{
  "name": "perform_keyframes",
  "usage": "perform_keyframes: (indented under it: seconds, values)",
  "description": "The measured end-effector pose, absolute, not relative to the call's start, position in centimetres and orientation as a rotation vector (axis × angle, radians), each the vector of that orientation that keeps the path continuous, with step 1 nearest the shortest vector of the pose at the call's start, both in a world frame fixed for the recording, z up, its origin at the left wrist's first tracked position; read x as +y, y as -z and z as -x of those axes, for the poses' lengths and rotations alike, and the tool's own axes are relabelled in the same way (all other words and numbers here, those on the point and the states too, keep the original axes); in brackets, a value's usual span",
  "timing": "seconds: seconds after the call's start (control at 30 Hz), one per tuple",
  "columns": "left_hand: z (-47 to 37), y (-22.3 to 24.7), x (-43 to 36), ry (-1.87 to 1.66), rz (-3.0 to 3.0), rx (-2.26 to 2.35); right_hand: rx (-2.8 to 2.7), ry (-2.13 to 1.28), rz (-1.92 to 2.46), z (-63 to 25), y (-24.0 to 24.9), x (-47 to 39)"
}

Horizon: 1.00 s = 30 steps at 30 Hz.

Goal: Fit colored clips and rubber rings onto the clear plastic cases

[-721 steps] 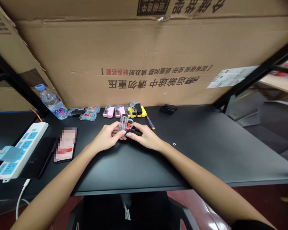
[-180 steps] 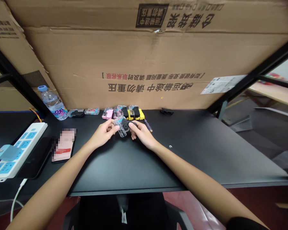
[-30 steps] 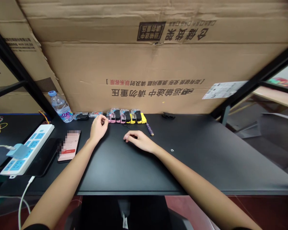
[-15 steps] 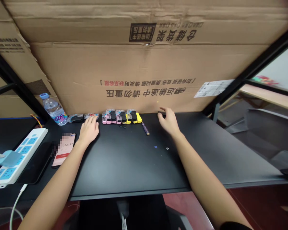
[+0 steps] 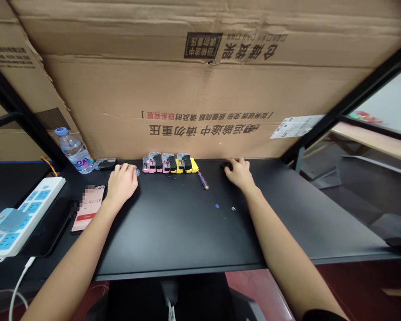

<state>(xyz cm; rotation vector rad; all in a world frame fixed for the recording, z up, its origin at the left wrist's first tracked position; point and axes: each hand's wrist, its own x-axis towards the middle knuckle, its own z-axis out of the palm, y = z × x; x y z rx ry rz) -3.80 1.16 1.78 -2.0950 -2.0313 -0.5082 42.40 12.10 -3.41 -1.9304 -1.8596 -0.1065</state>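
My left hand [image 5: 123, 182] is at the left back of the black table, fingers curled down over a clear plastic piece [image 5: 138, 172]; only a bit of it shows past the fingertips. Toward the back edge on the right, my right hand [image 5: 241, 174] has thumb and fingers closed round a small black part [image 5: 224, 165], mostly hidden. Between the hands stands a row of small plastic devices with clear tops, pink ones [image 5: 153, 164] and yellow ones [image 5: 192, 166]. A purple-handled screwdriver [image 5: 203, 180] lies just right of the row. Another clear and black piece [image 5: 106, 164] sits left of my left hand.
A water bottle [image 5: 75, 151] leans by the frame post. On the left lie a phone [image 5: 90, 207], a black slab [image 5: 47, 227] and a power strip [image 5: 47, 191]. A blue disc [image 5: 217, 206] and a white bit [image 5: 233, 208] are mid-table. Cardboard [image 5: 173, 89] walls the back.
My left hand has come down over the clear piece, covering most of it. My right hand has moved slightly right and lower, its fingers closing in round the black part.
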Motion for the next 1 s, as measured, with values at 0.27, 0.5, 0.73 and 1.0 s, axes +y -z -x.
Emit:
perform_keyframes:
  seconds: [0.27, 0.5, 0.73, 1.0]
  values:
    - [3.4, -2.7, 0.7, 0.549, 2.165, -2.242, -1.856, 0.107, 1.919, -42.1, 2.2, 11.1]
    - [2.2, -3.5, 0.0, 0.692, 2.302, -2.194, -1.541, -0.143, 1.601, -38.1, -0.8, 9.5]
    - [-0.4, -3.8, -1.6, 1.287, 2.737, -1.785, -1.543, -0.767, 1.174, -27.9, -2.2, 3.8]
    - [-3.3, -1.9, -2.7, 1.492, 3.075, -1.94, -1.551, -1.222, 1.103, -22.9, -0.4, 0.1]
